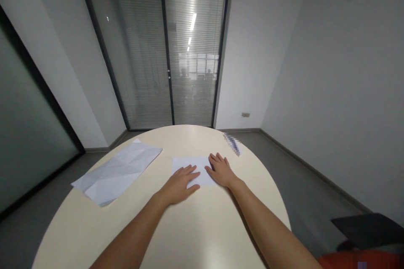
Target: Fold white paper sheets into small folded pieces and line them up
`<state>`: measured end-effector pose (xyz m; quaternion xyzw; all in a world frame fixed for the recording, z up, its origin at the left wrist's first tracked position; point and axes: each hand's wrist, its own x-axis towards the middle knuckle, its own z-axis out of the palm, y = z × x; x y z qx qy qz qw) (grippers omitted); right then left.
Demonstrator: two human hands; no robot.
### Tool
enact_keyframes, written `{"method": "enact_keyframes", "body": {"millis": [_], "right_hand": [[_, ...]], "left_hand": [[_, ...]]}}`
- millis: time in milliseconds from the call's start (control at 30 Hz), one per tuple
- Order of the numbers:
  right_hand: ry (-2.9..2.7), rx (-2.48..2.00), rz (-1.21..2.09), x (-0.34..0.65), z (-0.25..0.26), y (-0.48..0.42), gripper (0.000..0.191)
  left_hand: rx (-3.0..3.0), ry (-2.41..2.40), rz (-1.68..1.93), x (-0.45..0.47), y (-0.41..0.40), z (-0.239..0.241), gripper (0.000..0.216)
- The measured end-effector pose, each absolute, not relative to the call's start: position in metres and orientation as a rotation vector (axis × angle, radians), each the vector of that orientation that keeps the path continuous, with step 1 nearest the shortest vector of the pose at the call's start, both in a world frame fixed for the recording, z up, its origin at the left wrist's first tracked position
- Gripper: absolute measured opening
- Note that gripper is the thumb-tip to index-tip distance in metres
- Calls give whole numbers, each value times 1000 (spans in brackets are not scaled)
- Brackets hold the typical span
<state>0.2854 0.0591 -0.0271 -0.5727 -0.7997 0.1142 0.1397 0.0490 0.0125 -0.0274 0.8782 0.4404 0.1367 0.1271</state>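
A small white sheet of paper (198,163) lies flat on the round table, partly covered by both my hands. Across its left side rests my left hand (180,183), fingers spread and pointing to the right. My right hand (221,170) lies over the right edge of the sheet, its fingers apart and pointing forward and left. Neither hand grips anything. To the left, creased white paper sheets (123,172) are spread near the table's left edge.
The cream round table (202,227) fills the lower middle. A blurred-out narrow item (232,143) lies near its far right edge. A dark chair (372,229) stands at the lower right. Beyond the table are glass panels with blinds (142,59) and a wall socket (245,114).
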Motion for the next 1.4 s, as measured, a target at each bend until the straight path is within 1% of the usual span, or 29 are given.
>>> {"method": "enact_keyframes", "body": {"millis": [167,267,333,467,800,900,1000,1167,1300,1400], "right_hand": [[-2455,-1395,409,280,-19,50,57],[-2546,-1223,465,277,-14,45,64],[-2577,-1157,486,277,-12,44,68],[-2565,-1147,477,278,-10,44,68],[-2539,-1063,417,283,-12,46,53],[-2474,-995,462,287,-18,53,44],[-2376,-990,513,291,-23,59,33],[-2336,-1024,541,295,-21,62,33],[-2336,-1028,501,294,-16,60,25],[-2324,-1082,448,292,-13,58,26]], "left_hand": [[2508,1482,414,44,18,-30,55],[2480,1568,437,42,18,-29,55],[2482,1563,435,40,17,-27,55],[2511,1476,462,37,16,-25,51],[2580,1386,661,35,20,-25,33],[2591,1420,689,35,19,-22,32],[2606,1487,638,36,17,-16,30],[2591,1667,570,39,16,-9,26],[2539,1790,627,38,17,-9,25],[2550,1772,685,38,17,-11,23]]}}
